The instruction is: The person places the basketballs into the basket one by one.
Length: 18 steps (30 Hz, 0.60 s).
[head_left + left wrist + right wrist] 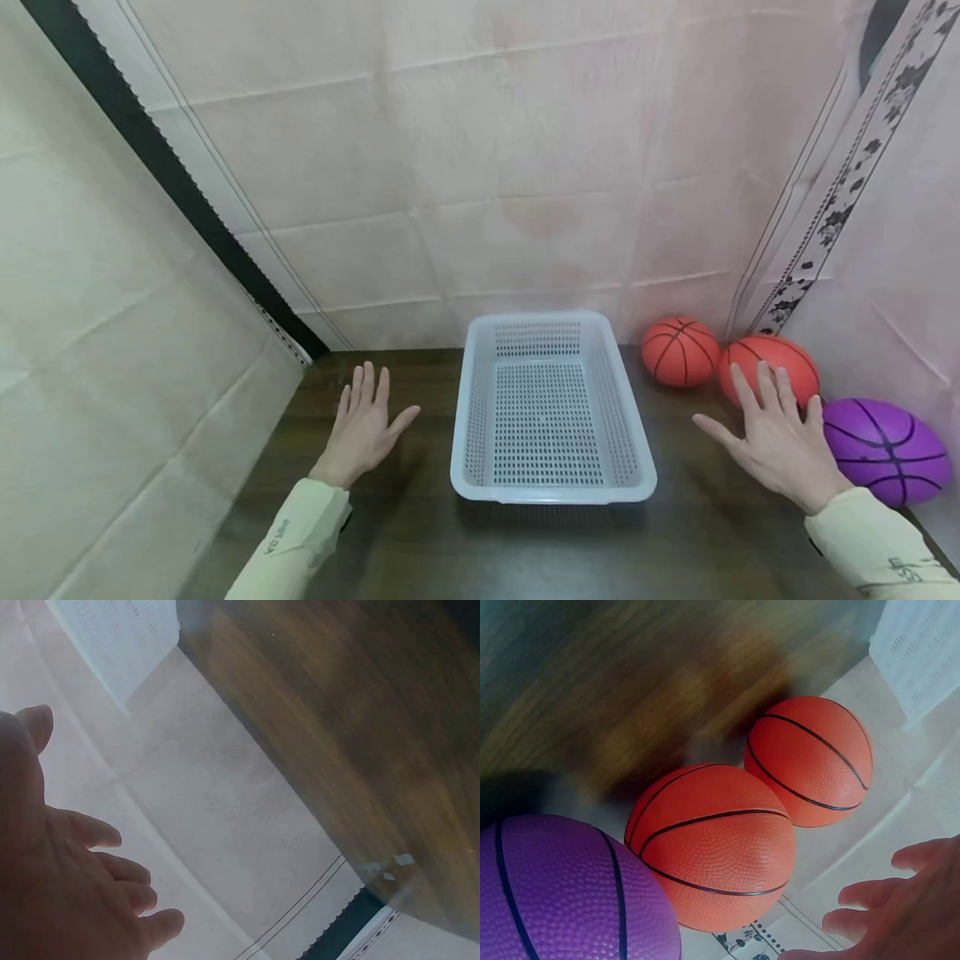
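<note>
My left hand (362, 429) hovers over the dark table left of the basket, fingers extended, thumb out and holding nothing. On the other side my right hand (783, 450) is spread, with its fingers overlapping the nearer orange ball in the head view. The right wrist view shows those fingers apart from the balls. A pale perforated plastic basket (553, 492) stands between the hands with nothing in it. Two small orange basketballs, the back one (679, 352) and the nearer one (712, 855), sit beside a larger purple basketball (887, 450) at the right.
A wooden table (420, 550) lies under everything. Pale cloth walls enclose it: a back wall (525, 167), a left wall (135, 375) and a right wall (900, 317). The balls stand close to the right wall. Small pale specks (403, 859) show near the table's far left corner.
</note>
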Available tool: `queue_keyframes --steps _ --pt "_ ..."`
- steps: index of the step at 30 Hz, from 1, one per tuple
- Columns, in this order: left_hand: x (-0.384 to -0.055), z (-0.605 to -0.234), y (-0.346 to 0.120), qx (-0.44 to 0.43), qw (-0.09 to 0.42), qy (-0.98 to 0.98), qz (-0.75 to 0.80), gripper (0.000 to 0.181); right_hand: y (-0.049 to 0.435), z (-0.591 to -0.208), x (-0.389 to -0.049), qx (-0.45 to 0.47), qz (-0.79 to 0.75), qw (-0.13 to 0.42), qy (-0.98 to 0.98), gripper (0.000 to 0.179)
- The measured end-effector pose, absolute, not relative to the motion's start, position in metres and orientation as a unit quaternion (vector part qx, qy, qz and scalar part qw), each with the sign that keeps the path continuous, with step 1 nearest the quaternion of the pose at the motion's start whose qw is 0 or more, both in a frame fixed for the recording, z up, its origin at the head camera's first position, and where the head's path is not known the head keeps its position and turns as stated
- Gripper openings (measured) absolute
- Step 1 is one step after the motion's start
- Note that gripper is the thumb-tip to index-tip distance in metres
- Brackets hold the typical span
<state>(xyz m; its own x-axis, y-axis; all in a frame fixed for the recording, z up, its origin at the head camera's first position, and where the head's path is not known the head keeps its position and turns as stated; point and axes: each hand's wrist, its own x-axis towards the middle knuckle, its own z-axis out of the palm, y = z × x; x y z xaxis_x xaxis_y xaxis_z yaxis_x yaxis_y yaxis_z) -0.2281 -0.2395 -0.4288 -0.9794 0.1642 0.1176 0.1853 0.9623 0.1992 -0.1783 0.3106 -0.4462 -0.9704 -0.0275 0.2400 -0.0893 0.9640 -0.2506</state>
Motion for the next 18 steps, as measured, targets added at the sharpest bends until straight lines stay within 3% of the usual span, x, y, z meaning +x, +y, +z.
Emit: queue_keyframes --steps 7,13,18 --pt "-0.224 -0.438 -0.227 -0.096 0.071 -0.984 -0.135 0.089 0.311 -0.447 -0.177 0.022 0.131 0.107 -0.985 0.100" --pt "-0.189 -0.440 -0.178 -0.111 0.047 -0.947 -0.297 0.093 0.311 -0.444 -0.171 0.006 0.153 0.114 -0.982 0.104" --pt "-0.170 -0.447 -0.147 -0.134 0.049 -0.928 -0.343 0.105 0.319 -0.445 -0.172 -0.019 0.172 0.139 -0.975 0.108"
